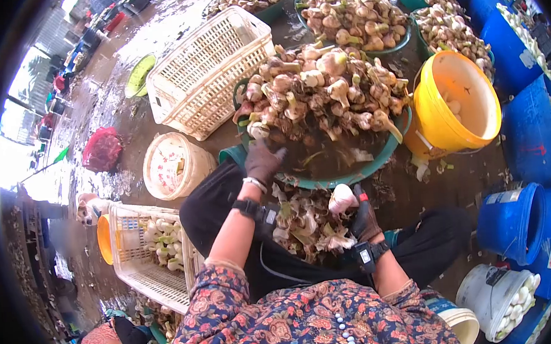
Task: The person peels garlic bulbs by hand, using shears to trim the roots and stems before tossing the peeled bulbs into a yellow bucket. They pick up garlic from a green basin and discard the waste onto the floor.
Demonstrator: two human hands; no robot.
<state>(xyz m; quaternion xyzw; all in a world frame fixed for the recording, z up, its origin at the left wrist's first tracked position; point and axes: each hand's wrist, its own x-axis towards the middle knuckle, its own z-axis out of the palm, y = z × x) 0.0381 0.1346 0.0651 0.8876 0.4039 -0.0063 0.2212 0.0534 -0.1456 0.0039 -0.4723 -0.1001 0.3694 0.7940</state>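
White bulb (341,199) sits clamped in my right fingers (358,210), close by my lap. My left fingers (267,152) touch the garlic pile (321,93) at its near edge, heads just beyond them; their grip I cannot tell.

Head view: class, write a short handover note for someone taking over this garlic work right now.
Left hand: gloved, on the garlic heap in the teal basin; grip unclear.
Right hand: gloved, shut on one garlic bulb over the lap.
Done: trimmings piled on the lap; cleaned bulbs in the white basket and yellow bucket.
Left: a large rooty heap in the basin.
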